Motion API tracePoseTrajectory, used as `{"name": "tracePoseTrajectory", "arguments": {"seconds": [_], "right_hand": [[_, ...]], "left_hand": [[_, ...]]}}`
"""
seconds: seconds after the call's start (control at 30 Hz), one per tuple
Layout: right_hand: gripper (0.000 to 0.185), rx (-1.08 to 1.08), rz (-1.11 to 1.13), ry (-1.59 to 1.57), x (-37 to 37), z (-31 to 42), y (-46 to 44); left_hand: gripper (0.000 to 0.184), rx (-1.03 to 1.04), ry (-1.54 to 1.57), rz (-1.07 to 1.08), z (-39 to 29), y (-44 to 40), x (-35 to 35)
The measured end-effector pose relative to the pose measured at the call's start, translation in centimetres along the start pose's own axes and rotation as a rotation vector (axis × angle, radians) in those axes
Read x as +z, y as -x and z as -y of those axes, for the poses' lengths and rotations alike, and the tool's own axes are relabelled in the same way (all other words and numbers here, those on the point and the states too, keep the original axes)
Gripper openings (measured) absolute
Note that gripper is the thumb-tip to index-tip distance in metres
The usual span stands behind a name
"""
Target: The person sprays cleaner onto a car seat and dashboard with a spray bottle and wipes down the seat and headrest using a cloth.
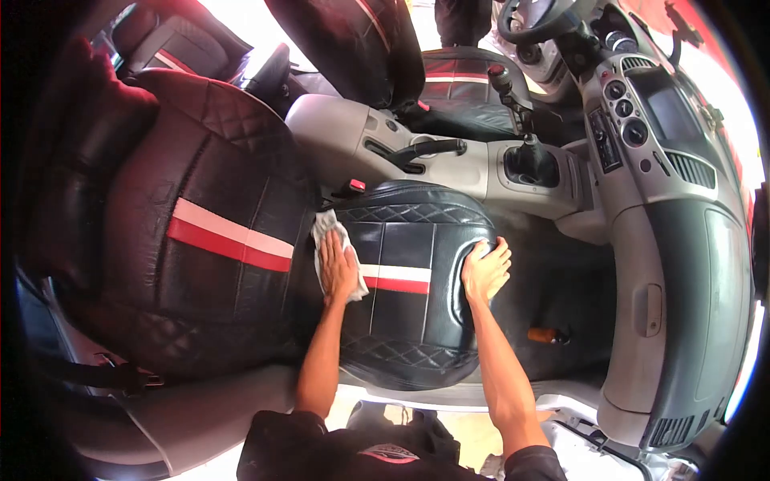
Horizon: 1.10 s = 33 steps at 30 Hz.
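Observation:
My left hand (pixel 336 266) lies flat on a white cloth (pixel 357 286), its fingers stretched out, near the rear of the black seat cushion (pixel 401 321). The cloth rests on the cushion close to the seat back (pixel 216 176), beside the white and red stripe. My right hand (pixel 486 271) rests on the front edge of the same cushion with its fingers spread and no object in it. Both seat parts are black with quilted sides and a white and red band.
The centre console (pixel 473 164) with handbrake (pixel 425 150) and gear lever (pixel 530 156) lies beyond the cushion. The dashboard (pixel 690 297) stands at the right. An orange-brown object (pixel 545 334) lies on the floor. Someone's dark-clothed legs (pixel 464 22) show beyond the far seat.

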State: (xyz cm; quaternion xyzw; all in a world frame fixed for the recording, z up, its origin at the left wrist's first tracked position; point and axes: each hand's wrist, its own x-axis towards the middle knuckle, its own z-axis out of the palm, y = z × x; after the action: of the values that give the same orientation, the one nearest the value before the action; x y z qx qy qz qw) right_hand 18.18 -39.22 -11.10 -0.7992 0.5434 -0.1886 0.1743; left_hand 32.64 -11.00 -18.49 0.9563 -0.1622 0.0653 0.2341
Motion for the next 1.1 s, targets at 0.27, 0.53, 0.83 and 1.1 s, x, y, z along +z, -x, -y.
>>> {"name": "tracePoseTrajectory", "arguments": {"seconds": [0.27,0.53,0.83,1.1], "right_hand": [[0.054,0.001,-0.002,0.032,0.2,0.1,0.1],[0.054,-0.017,0.001,0.015,0.6,-0.4,0.0],[0.055,-0.010,0.017,0.018,0.4,-0.5,0.2],[0.055,-0.001,0.027,0.028,-0.1,0.0,-0.1]], "left_hand": [[0.061,0.260,0.238,-0.020,-0.9,-3.2,2.5],[0.068,0.011,-0.072,0.076,1.4,5.1,-2.3],[0.071,0.493,0.233,0.141,-13.1,5.2,-1.7],[0.072,-0.049,-0.111,0.129,0.4,10.5,-4.4]]}}
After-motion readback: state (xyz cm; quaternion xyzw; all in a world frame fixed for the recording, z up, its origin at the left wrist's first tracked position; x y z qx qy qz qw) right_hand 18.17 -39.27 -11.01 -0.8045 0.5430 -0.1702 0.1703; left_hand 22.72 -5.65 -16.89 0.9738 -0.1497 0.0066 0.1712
